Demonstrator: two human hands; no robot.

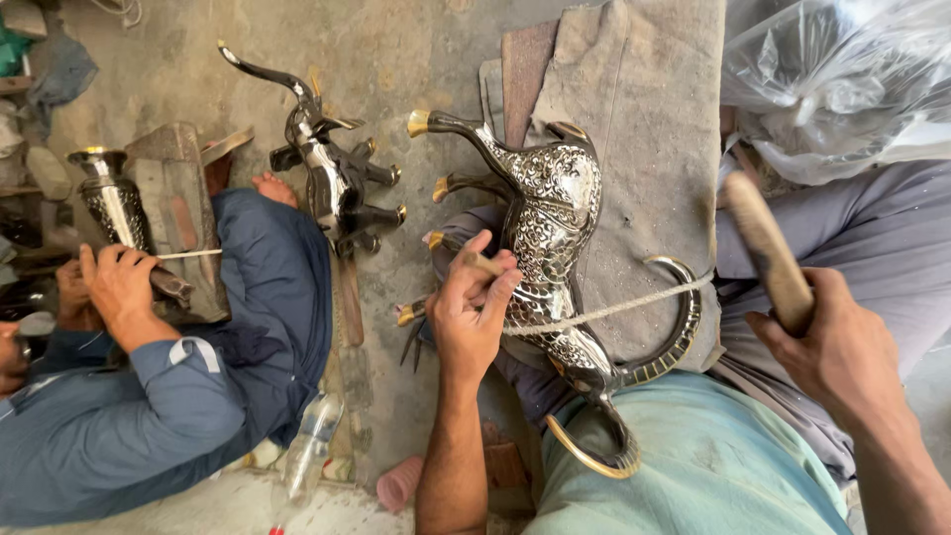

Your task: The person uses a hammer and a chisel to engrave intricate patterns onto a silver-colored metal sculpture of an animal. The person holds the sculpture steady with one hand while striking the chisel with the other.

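A silver and brass animal figure with curved horns point(555, 218) lies on a grey cloth pad point(644, 119) across my lap, tied down by a pale cord point(614, 309). My left hand point(471, 312) pinches a thin chisel-like tool point(485, 264) against the figure's engraved flank. My right hand point(827, 347) is raised to the right, gripping a wooden mallet handle point(768, 248) clear of the figure.
A second metal animal figure point(332, 168) lies on the concrete floor. At left a person in blue point(198, 396) works on an engraved metal vase point(114, 203) against a block. A plastic bag point(842, 79) sits top right; a clear bottle point(307, 451) lies below.
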